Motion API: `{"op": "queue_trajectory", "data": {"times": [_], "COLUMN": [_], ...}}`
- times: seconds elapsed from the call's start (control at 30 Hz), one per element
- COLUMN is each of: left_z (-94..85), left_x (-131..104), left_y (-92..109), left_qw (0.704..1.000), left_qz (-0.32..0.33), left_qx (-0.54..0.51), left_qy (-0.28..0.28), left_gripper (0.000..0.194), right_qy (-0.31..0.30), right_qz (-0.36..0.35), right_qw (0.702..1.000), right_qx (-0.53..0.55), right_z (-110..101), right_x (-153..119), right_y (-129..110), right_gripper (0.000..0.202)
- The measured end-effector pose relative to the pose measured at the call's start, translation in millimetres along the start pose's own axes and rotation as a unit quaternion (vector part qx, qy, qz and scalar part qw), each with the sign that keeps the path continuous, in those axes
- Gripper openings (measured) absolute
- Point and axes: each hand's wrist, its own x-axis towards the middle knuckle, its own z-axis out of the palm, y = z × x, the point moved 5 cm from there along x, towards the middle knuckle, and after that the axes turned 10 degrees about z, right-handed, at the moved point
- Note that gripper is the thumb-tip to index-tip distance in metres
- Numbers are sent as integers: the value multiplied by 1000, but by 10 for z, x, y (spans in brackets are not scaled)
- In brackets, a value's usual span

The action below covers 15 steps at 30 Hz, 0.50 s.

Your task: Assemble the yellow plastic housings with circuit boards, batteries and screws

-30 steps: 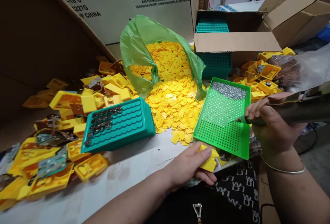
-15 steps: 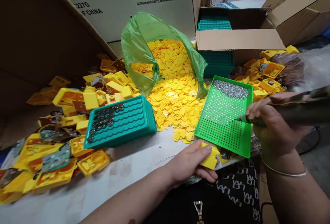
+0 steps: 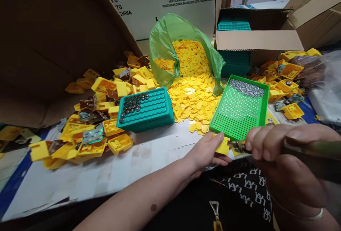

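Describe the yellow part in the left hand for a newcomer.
Find the bright green perforated tray right of the spilled yellow pieces. Just below its near left corner is the left hand. The yellow part is pinched there, the only yellow piece in a hand.

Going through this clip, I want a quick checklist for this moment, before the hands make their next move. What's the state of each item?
1. Yellow piece held: ok, between thumb and fingers of the left hand.
2. Tool gripped: ok, the right hand is wrapped around it.
3. Tool pointed at the yellow piece: ok, its tip is right beside it.
4. Tip touching the yellow piece: cannot tell, too small to see.
5. Small metal parts inside the green tray: ok, heaped at its far end.
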Motion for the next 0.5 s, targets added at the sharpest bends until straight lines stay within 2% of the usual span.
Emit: {"op": "queue_trajectory", "data": {"times": [0.23, 0.5], "left_z": [12, 30], "left_x": [-8, -8], "left_y": [26, 53], "left_qw": [1000, 999], "left_qz": [3, -16], "left_qx": [12, 26], "left_qy": [-14, -29], "left_gripper": [32, 31], "right_qy": [-25, -94], "right_qz": [13, 6], "right_qw": [999, 994], "right_qx": [28, 52], "right_z": [26, 137], "right_x": [18, 122], "right_y": [122, 157], "right_gripper": [20, 20]}}
